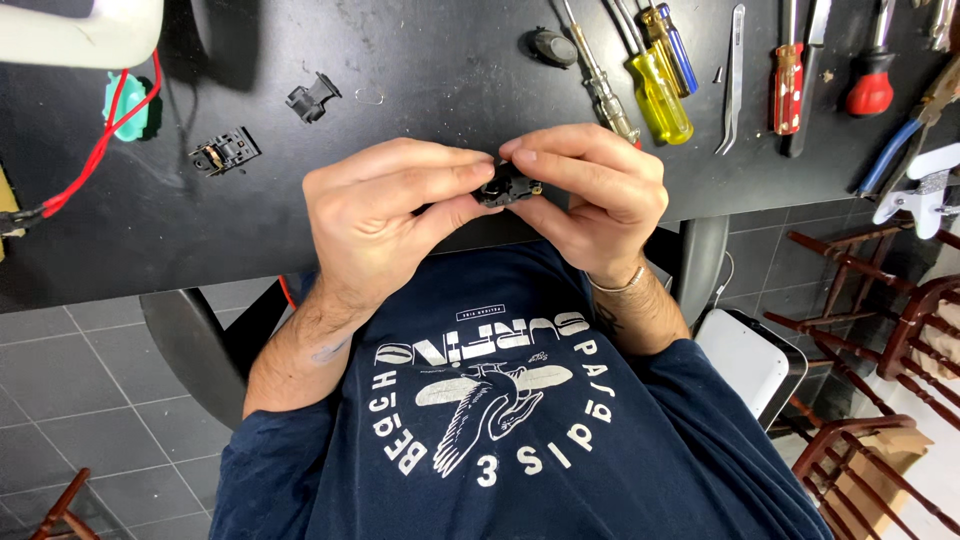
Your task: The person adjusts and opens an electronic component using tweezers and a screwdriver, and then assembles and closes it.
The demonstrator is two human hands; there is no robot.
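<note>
Both of my hands meet at the near edge of a black table (pixel 420 80), pinching one small black plastic part (pixel 508 186) with a bit of brass showing on its right side. My left hand (pixel 385 215) grips it from the left with thumb and fingertips. From the right, my right hand (pixel 590 190) closes over the same part, a thin bracelet on its wrist. Most of the part is hidden by my fingers.
On the table lie two small black parts (pixel 312 98) (pixel 225 152), a black oval piece (pixel 552 46), a red wire (pixel 100 150), a teal object (pixel 127 103), screwdrivers (pixel 655 90) (pixel 787 85), tweezers (pixel 733 80) and pliers (pixel 900 140). Wooden chairs (pixel 880 330) stand at the right over a grey tiled floor.
</note>
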